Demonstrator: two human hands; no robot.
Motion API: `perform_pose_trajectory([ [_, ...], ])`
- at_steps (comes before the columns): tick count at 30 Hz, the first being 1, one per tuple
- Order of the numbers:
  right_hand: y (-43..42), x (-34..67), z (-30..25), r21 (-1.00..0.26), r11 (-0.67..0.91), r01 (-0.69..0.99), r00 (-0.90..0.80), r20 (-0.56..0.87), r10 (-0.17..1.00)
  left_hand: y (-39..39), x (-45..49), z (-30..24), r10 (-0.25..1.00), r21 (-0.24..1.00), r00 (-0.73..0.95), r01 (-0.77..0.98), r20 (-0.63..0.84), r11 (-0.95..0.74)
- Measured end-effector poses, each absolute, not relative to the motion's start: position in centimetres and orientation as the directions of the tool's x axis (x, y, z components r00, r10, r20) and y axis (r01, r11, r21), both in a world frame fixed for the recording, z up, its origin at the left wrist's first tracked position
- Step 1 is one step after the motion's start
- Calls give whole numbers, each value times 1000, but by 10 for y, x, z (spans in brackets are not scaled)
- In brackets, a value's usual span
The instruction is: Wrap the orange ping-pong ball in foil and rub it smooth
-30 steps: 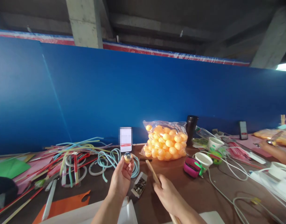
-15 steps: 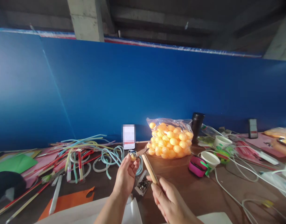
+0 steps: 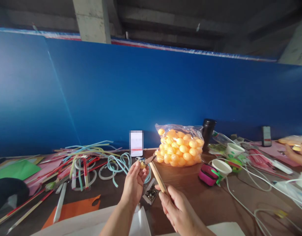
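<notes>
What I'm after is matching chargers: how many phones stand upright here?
2: a pale-screened phone beyond the left hand, left of the bag of orange balls; a dark-edged phone farther right, past the black cylinder. Others may be hidden.

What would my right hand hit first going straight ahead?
Your right hand, wooden handle leading, would probably meet the shiny ball in your left hand first; depth there is hard to judge.

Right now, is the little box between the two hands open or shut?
Open. Small shiny metal balls show inside the little box, and no lid covers them.
</notes>
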State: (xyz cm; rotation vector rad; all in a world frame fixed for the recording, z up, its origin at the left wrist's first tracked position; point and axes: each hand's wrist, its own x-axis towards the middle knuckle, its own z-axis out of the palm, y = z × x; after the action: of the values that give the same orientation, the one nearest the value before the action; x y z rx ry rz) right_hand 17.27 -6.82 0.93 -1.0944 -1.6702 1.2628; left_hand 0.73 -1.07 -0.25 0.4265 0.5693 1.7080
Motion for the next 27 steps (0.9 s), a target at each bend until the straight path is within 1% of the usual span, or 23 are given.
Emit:
perform_pose_trajectory([
  [4,-69,171,5,-983,127,136,-282,85,956,-10,8,-3,974,580,-223,-798,-35,-162],
  [12,-67,171,4,-985,112,128,-332,64,941,-8,8,-4,973,578,-231,-798,-28,-172],
  [18,-71,165,2,-988,84,126,-254,49,966,-8,8,-3,977,583,-214,-794,-7,-170],
  [22,-73,166,1,-988,76,134,-271,37,962,-9,8,-3,979,584,-206,-794,-2,-166],
  [27,-73,165,3,-988,69,137,-278,29,960,-10,8,-1,981,534,-190,-833,-29,-145],
])
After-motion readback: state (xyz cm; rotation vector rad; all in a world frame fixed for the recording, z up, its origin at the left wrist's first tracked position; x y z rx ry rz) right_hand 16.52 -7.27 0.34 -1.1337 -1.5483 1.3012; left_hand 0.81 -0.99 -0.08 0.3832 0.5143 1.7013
